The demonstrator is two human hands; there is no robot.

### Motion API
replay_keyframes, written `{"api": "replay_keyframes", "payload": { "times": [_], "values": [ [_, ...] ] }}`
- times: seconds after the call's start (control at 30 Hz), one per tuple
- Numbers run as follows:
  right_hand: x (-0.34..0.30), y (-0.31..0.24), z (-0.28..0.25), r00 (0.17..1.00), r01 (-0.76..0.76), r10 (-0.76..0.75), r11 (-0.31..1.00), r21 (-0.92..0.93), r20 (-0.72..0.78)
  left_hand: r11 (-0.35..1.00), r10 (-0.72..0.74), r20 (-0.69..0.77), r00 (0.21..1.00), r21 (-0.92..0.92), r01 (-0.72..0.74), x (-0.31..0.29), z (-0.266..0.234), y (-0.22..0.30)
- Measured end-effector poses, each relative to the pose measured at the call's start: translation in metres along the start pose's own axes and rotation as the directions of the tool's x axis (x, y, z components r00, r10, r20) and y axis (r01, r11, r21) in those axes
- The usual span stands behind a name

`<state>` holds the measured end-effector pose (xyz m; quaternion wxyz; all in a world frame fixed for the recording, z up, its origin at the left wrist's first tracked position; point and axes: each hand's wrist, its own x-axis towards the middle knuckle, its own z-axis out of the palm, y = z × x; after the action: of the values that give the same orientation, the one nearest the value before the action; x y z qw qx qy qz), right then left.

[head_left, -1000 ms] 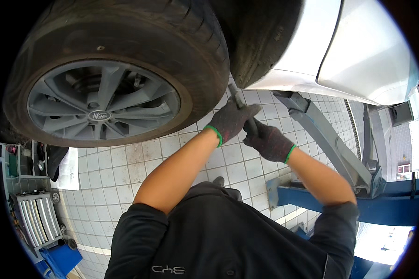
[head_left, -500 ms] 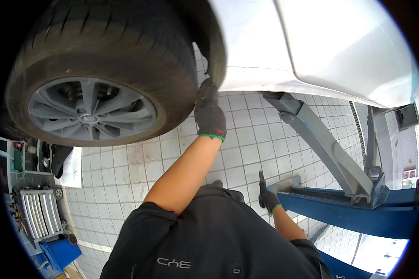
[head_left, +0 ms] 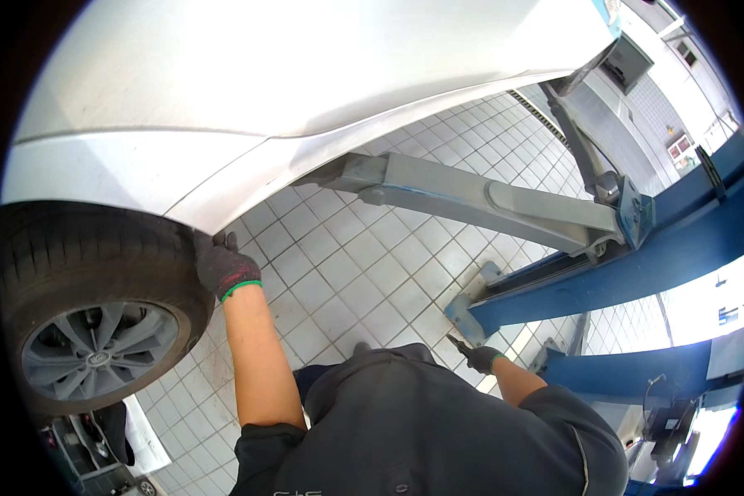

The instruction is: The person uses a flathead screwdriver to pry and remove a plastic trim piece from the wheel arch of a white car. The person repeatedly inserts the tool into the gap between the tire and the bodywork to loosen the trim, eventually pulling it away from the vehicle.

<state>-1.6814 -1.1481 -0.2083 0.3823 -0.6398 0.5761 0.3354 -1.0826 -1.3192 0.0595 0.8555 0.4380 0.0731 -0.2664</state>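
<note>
My left hand (head_left: 227, 269), in a dark glove with a green cuff, is at the lower corner of the white car's fender (head_left: 215, 221), beside the tire (head_left: 192, 277). Its fingers straddle that corner and are partly hidden behind the panel. The raised wheel has a grey multi-spoke rim (head_left: 99, 358). Low on the right, my right hand (head_left: 483, 359), gloved alike, is closed round a slim dark tool (head_left: 459, 342) whose tip points up and left. The tool is too small to name.
A grey lift arm (head_left: 479, 198) reaches under the car's sill from the blue lift base (head_left: 570, 289). A second blue beam (head_left: 620, 372) lies nearer on the right. Pale tiles (head_left: 347, 281) cover the floor. A grey cart (head_left: 132, 488) stands at lower left.
My view has swung right, so wheel and car now sit further left. My left hand stays by the wheel arch, now at the fender's corner. The right hand still holds the dark tool.
</note>
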Motion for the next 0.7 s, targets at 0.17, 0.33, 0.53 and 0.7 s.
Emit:
{"api": "replay_keyframes", "payload": {
  "times": [0.17, 0.33, 0.53, 0.7],
  "values": [
    [0.013, -0.017, -0.040, 1.000, 0.002, -0.001, 0.998, -0.058, 0.016, 0.998, -0.019, 0.018, 1.000, 0.058, 0.018, -0.005, 0.004, 0.005],
    [0.020, -0.048, -0.060, 0.984, 0.100, -0.073, 0.982, 0.163, -0.163, 0.977, -0.081, 0.153, 0.985, 0.208, 0.048, -0.008, 0.004, 0.010],
    [0.019, -0.067, -0.056, 0.980, 0.189, -0.179, 0.972, 0.137, -0.086, 0.994, -0.055, 0.163, 0.985, 0.105, 0.038, 0.007, 0.001, 0.011],
    [0.001, -0.037, -0.001, 0.987, 0.146, -0.135, 0.980, 0.134, -0.089, 0.995, -0.053, 0.311, 0.949, 0.101, 0.023, 0.022, -0.006, 0.000]
  ]
}}
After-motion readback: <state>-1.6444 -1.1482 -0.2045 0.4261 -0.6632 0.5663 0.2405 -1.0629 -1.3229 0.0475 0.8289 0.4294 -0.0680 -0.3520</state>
